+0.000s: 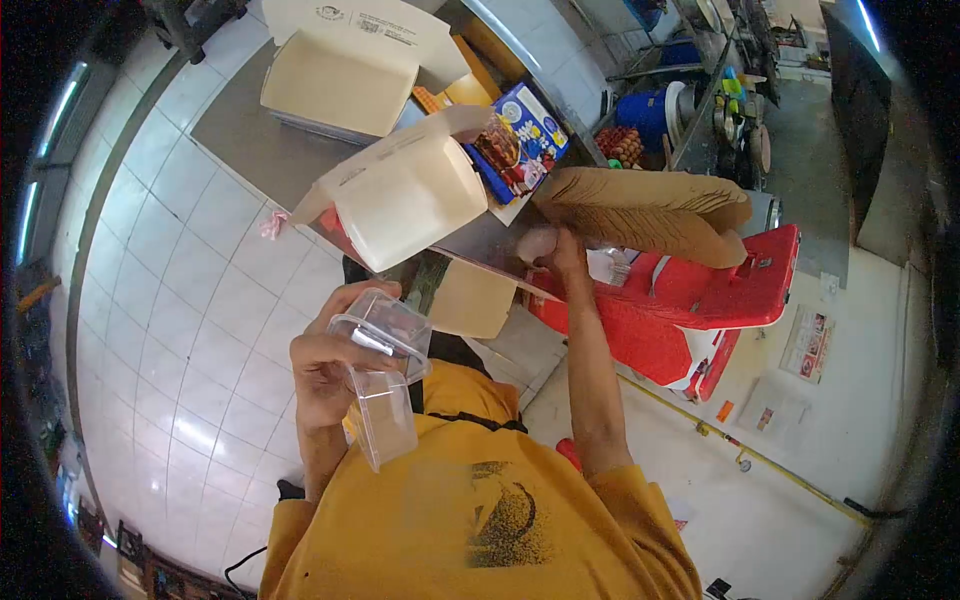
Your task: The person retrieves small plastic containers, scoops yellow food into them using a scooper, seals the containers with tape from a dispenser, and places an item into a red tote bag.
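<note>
My left hand (pixel 325 370) is closed on a clear plastic container (pixel 400 325), held in front of my yellow shirt. A second clear plastic part (pixel 388 415) hangs below it from the same grip; I cannot tell whether the two are joined. My right hand (pixel 565 252) reaches forward over the counter edge, its fingers curled at a small, translucent, rounded plastic piece (pixel 537 243). Part of that piece is hidden by the hand. Just beyond my right hand lies a brown paper bag (pixel 640 210) on its side. An open cardboard food box (pixel 410 200) stands left of that hand.
Another open cardboard box (pixel 345 85) stands farther back on the steel counter (pixel 235 125). Beside it is a blue printed carton (pixel 520 140). A red cooler-like box (pixel 640 330) sits at the right, under the paper bag. White floor tiles (pixel 200 300) stretch left.
</note>
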The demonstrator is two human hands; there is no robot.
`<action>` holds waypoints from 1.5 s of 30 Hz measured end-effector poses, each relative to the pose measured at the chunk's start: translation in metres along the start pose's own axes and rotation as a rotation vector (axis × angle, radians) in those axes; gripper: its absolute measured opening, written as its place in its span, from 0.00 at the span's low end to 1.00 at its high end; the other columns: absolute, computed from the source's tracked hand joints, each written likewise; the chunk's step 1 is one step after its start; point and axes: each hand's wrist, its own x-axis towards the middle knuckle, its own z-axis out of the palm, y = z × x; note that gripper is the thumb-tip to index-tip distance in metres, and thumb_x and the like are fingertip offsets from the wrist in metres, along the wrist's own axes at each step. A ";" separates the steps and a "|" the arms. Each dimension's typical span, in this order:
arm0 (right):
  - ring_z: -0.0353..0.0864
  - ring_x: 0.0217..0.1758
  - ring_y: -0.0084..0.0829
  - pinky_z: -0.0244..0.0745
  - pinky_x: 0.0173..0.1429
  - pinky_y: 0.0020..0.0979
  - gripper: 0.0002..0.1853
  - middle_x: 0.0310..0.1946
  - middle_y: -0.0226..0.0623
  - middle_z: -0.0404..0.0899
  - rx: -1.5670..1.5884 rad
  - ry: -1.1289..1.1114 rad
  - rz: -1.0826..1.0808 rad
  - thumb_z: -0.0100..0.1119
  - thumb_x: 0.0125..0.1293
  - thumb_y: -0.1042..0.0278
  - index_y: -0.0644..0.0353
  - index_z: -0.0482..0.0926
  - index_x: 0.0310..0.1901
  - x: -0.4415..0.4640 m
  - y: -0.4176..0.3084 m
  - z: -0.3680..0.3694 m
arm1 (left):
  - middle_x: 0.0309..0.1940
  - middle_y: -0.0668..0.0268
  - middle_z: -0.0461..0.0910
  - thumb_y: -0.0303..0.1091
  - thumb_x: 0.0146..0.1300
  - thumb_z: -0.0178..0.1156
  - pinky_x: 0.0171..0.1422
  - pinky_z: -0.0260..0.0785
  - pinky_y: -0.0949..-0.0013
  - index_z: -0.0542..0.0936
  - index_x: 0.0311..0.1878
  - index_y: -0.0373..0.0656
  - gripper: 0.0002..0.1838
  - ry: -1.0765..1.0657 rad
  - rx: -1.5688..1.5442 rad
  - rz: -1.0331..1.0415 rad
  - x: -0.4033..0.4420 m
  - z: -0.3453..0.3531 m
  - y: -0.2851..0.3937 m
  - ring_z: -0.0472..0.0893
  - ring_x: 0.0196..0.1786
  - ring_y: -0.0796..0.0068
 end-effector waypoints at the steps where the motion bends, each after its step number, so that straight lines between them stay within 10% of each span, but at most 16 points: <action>1: 0.81 0.55 0.53 0.74 0.61 0.48 0.24 0.51 0.54 0.81 0.021 0.014 -0.025 0.66 0.55 0.67 0.59 0.78 0.56 -0.002 -0.003 -0.005 | 0.59 0.37 0.74 0.31 0.43 0.75 0.58 0.74 0.55 0.90 0.34 0.42 0.11 -0.010 0.019 0.056 -0.001 0.001 -0.001 0.80 0.58 0.47; 5: 0.79 0.60 0.45 0.75 0.63 0.40 0.43 0.56 0.45 0.79 0.115 0.100 -0.106 0.79 0.38 0.73 0.57 0.75 0.63 -0.019 -0.056 -0.063 | 0.58 0.38 0.75 0.30 0.44 0.75 0.58 0.74 0.55 0.90 0.34 0.42 0.11 0.009 -0.030 -0.062 -0.003 -0.006 -0.002 0.79 0.59 0.47; 12: 0.79 0.57 0.39 0.82 0.56 0.38 0.45 0.59 0.42 0.75 0.598 0.208 -0.306 0.84 0.36 0.65 0.61 0.77 0.62 -0.100 -0.160 -0.172 | 0.55 0.38 0.77 0.29 0.45 0.70 0.57 0.73 0.55 0.89 0.36 0.41 0.12 -0.212 -0.012 0.028 0.001 0.022 -0.010 0.80 0.56 0.47; 18: 0.79 0.56 0.32 0.76 0.59 0.36 0.40 0.55 0.41 0.78 0.514 0.002 -0.567 0.78 0.49 0.61 0.60 0.74 0.65 -0.148 -0.204 -0.199 | 0.58 0.44 0.77 0.29 0.51 0.72 0.69 0.63 0.47 0.88 0.37 0.41 0.09 -0.532 0.100 0.548 -0.011 0.066 0.002 0.75 0.62 0.41; 26: 0.81 0.56 0.42 0.78 0.58 0.46 0.40 0.54 0.48 0.81 1.144 -0.740 -0.960 0.67 0.61 0.41 0.68 0.74 0.63 -0.179 -0.341 -0.047 | 0.58 0.49 0.75 0.30 0.57 0.71 0.74 0.56 0.45 0.88 0.42 0.46 0.09 -0.022 0.625 0.641 -0.179 0.028 0.061 0.70 0.69 0.48; 36: 0.79 0.57 0.41 0.73 0.66 0.40 0.36 0.56 0.50 0.78 0.856 -1.340 -1.169 0.72 0.60 0.53 0.71 0.73 0.62 -0.407 -0.660 0.090 | 0.58 0.56 0.75 0.30 0.55 0.71 0.72 0.57 0.46 0.87 0.44 0.48 0.12 0.589 1.051 0.948 -0.448 -0.155 0.190 0.71 0.63 0.52; 45: 0.79 0.57 0.34 0.76 0.62 0.34 0.32 0.53 0.42 0.77 0.559 -1.812 -0.842 0.72 0.57 0.64 0.67 0.70 0.60 -0.705 -0.900 0.229 | 0.60 0.57 0.75 0.28 0.54 0.72 0.73 0.58 0.47 0.87 0.47 0.53 0.16 1.105 1.071 1.005 -0.716 -0.318 0.293 0.70 0.67 0.53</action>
